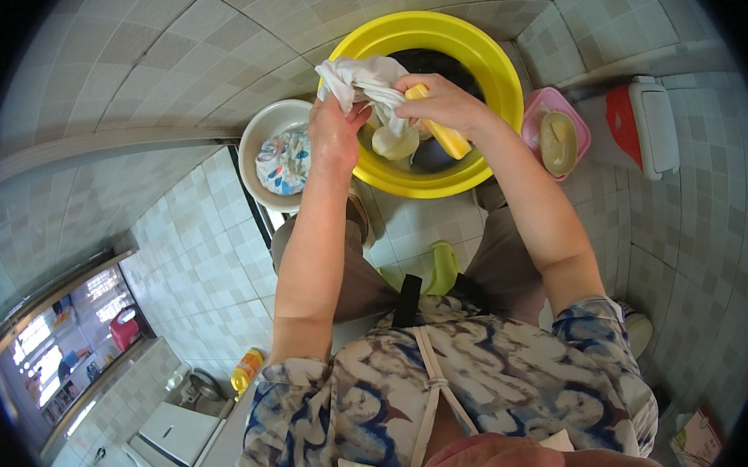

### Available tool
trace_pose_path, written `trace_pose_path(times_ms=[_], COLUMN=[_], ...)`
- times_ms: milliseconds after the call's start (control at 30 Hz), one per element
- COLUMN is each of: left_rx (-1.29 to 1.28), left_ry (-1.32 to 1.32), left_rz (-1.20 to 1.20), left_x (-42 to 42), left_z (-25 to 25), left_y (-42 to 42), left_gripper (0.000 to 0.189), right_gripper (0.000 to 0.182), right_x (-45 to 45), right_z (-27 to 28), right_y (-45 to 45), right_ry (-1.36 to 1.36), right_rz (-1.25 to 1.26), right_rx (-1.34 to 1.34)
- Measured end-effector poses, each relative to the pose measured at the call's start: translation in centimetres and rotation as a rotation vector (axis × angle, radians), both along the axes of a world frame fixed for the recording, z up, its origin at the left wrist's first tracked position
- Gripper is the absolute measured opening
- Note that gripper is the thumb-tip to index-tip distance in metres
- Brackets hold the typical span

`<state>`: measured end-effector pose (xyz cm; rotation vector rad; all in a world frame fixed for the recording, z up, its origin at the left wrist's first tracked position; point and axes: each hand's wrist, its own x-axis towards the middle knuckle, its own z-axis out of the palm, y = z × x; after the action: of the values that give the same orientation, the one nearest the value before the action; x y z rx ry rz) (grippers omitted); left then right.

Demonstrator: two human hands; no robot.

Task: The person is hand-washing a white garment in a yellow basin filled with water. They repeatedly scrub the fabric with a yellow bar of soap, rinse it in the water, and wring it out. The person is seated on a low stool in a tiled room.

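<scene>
Above a large yellow plastic basin [507, 87], my left hand [336, 137] grips a bunched, twisted white cloth [366, 75]. My right hand [446, 106] is closed around a long yellow bar [446, 139], which looks like laundry soap. Its fingertips also meet the right side of the cloth. Part of the bar is hidden behind those fingers. Dark fabric [435, 62] lies in the far part of the basin. Below the hands, a pale bunched piece [394, 142] shows over greyish water; whether it belongs to the white cloth I cannot tell.
Left of the basin, a white washbowl [250, 145] holds patterned wet cloth [284, 162]. To the right, a soap dish [560, 151] sits on a pink plastic tub [582, 118]. A red-and-white bin [657, 127] stands beyond. Tiled walls [362, 9] close in the corner.
</scene>
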<state>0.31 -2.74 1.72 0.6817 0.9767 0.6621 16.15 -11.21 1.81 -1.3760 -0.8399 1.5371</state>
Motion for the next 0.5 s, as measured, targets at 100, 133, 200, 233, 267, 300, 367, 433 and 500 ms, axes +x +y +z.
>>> trace_pose_path(times_ms=[100, 133, 200, 233, 267, 300, 367, 433, 500], left_rx=[-0.046, -0.067, -0.121, -0.150, -0.181, -0.188, -0.206, -0.003, 0.323], left_ry=[0.126, 0.168, -0.033, -0.133, -0.140, -0.222, -0.383, -0.457, -0.356], left_rz=[0.088, 0.123, 0.157, 0.169, 0.153, 0.116, 0.039, -0.088, -0.262], left_x=[-0.3, -0.4, -0.8, -0.6, -0.3, -0.7, -1.8, -0.5, -0.1], left_z=[-0.6, -1.1, -4.1, -4.0, -4.1, -4.9, -7.5, -4.4, -2.3], left_y=[0.4, 0.6, 1.6, 1.7, 1.4, 1.7, 2.5, 1.0, 0.3], left_gripper=[0.037, 0.037, 0.039, 0.040, 0.044, 0.044, 0.044, 0.037, 0.034], right_gripper=[0.020, 0.021, 0.023, 0.026, 0.025, 0.024, 0.022, 0.021, 0.022], right_x=[0.6, 0.6, 0.3, -0.5, -1.4, -2.7, -5.4, -6.2, -6.3], right_z=[0.2, 0.5, 1.8, 2.3, 2.3, 2.0, 1.3, 0.8, 0.6], right_y=[-0.5, -0.6, -1.4, -1.8, -2.2, -2.4, -2.5, -2.9, -2.9], right_ry=[-0.071, -0.092, -0.132, -0.090, -0.153, -0.213, -0.200, -0.239, -0.241], right_rz=[0.130, 0.208, 0.363, 0.463, 0.530, 0.602, 0.776, 0.778, 0.749], right_rx=[0.033, 0.100, 0.237, 0.175, 0.288, 0.408, 0.468, 0.406, 0.381])
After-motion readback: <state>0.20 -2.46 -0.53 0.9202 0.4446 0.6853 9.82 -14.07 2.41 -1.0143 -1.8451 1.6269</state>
